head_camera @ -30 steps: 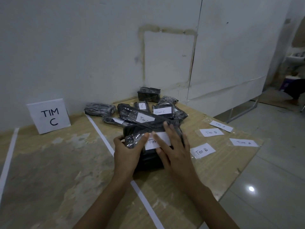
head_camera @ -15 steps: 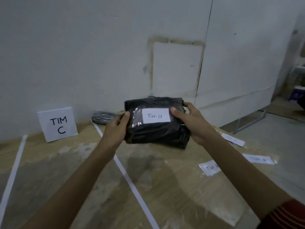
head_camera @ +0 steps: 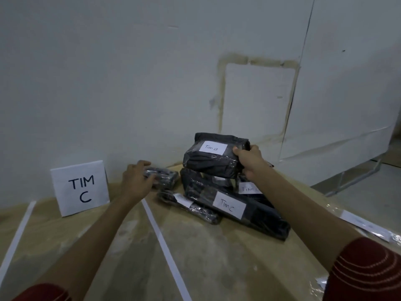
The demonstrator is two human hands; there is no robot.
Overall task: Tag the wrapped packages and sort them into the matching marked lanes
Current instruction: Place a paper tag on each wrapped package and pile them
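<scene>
My right hand [head_camera: 249, 159] grips the right end of a black wrapped package [head_camera: 208, 161] with a white "Tim B" tag, holding it above the pile. My left hand [head_camera: 136, 181] rests on a small untagged black package [head_camera: 165, 178] near the wall, fingers curled over its left end. Below lies a long black package [head_camera: 234, 211] tagged "Tim C", a thin package [head_camera: 191, 206] with a tag beside it, and another tagged package [head_camera: 249, 189] behind, partly hidden.
A white "TIM C" sign [head_camera: 80, 187] stands against the wall at the left. White tape lines [head_camera: 165, 246] mark lanes on the wooden table [head_camera: 217, 268]. Loose paper tags [head_camera: 366, 225] lie at the right edge. The wall is close behind the pile.
My left hand let go of the "Tim B" package and moved left onto the small package. My right hand alone now holds the "Tim B" package over the pile.
</scene>
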